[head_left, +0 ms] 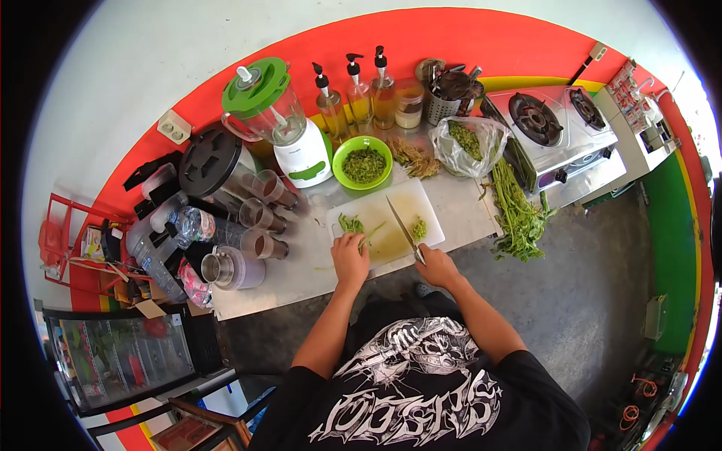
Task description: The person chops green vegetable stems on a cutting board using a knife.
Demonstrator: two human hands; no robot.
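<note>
A white cutting board lies on the metal counter. My right hand is closed around the handle of a kitchen knife, whose blade points away from me across the board. A small pile of chopped greens sits just right of the blade. At the board's left side, my left hand is closed over a thin green stem; its fingertips are partly hidden. More leafy greens lie just beyond those fingers. Behind the board stands a green bowl full of chopped greens.
A blender, pump bottles and a utensil holder line the back. Tumblers and a metal flask stand left. On the right are a plastic bag of greens, a leafy bunch overhanging the edge, and a stove.
</note>
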